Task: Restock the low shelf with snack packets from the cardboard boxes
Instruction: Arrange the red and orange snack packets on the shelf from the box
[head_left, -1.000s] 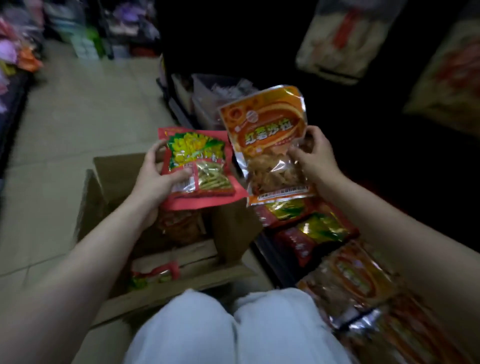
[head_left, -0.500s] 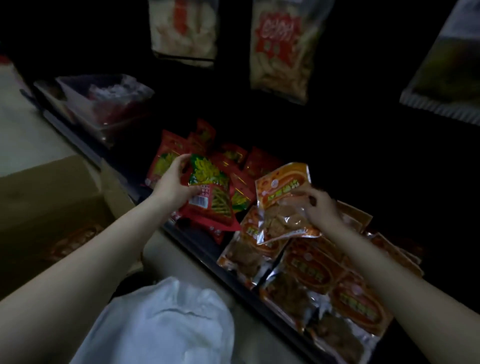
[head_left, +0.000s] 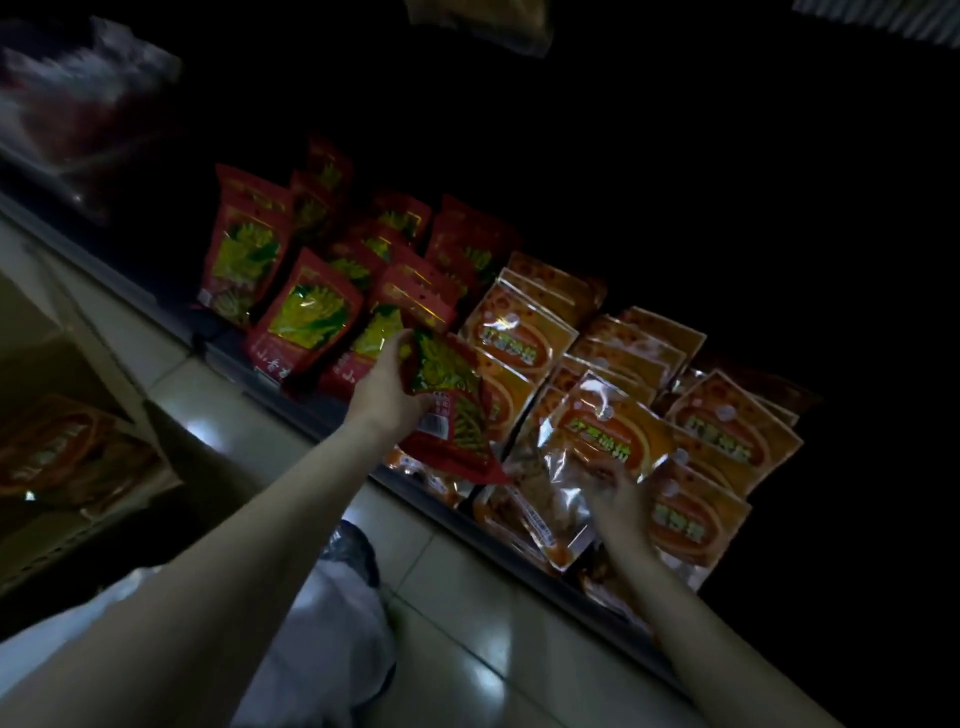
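Note:
My left hand (head_left: 387, 392) grips a red packet with a yellow-green picture (head_left: 449, 410), held over the front of the low shelf (head_left: 332, 423). My right hand (head_left: 618, 501) holds an orange packet with a clear window (head_left: 582, 457) low against the orange stacks. Red packets (head_left: 306, 306) stand in rows on the shelf's left part. Orange packets (head_left: 727, 431) lie stacked on its right part. An open cardboard box (head_left: 78, 467) at the far left holds more orange packets.
A pale tiled floor (head_left: 467, 623) runs along the shelf's front edge. My white-clad knees (head_left: 322, 623) are at the bottom middle. A clear bin with wrapped goods (head_left: 78, 119) stands at the upper left. The shelf's back is dark.
The view has swung from the box to the shelf. Both hands have carried their packets down onto it, the left toward the red rows, the right onto the orange stacks.

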